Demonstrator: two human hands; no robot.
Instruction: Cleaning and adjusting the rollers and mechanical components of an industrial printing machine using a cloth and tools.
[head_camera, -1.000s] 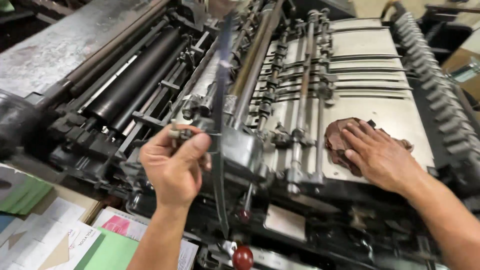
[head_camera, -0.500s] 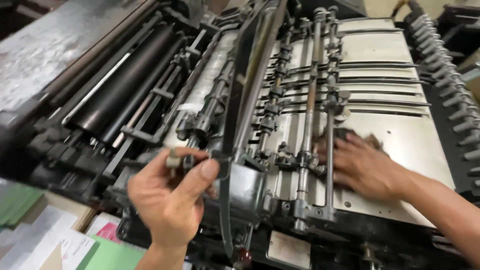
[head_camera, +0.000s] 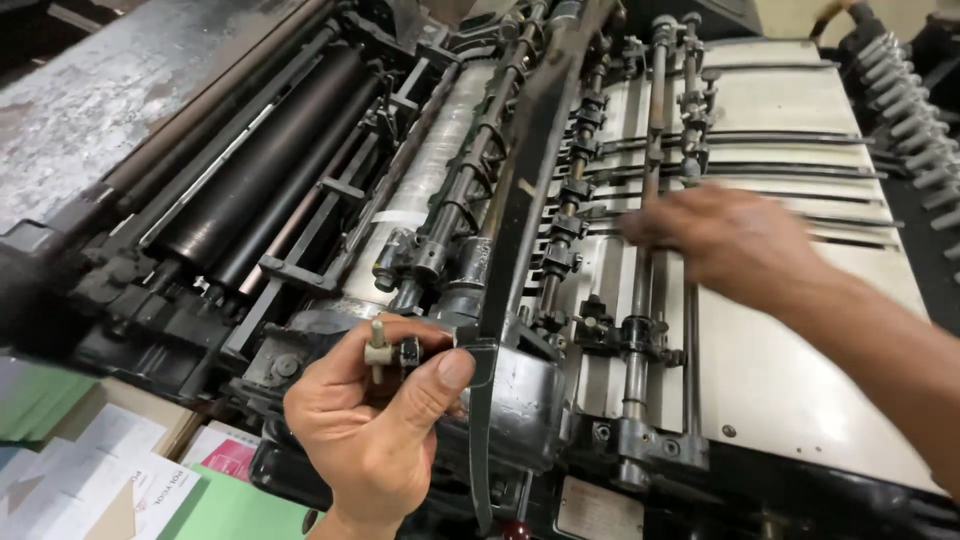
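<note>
- The small lever knob (head_camera: 377, 345) on the near edge of the offset printing press (head_camera: 520, 400) sits pinched in our left hand (head_camera: 375, 425) — thumb pressed against one side, fingers curled round the other, so the hand is closed on it.
- We hold it at the front corner of the machine, just beside the dark slanted guard bar (head_camera: 520, 210) that runs up across the press; the grip looks like a fingertip hold for a fine adjustment, not a full-fist pull.
- Our right hand (head_camera: 730, 240) is blurred with motion over the pale feed board (head_camera: 800, 370), fingers spread loosely and reaching toward the roller shafts (head_camera: 645, 260); we cannot tell whether it touches the board or holds anything.
- The two hands are well apart, one at the control side, one over the sheet path.
- The black ink rollers (head_camera: 265, 190) lie parallel on the far left, untouched.
- Coloured paper sheets (head_camera: 150, 480) — green, pink, white — lie stacked below the press at the lower left, near our left wrist.
</note>
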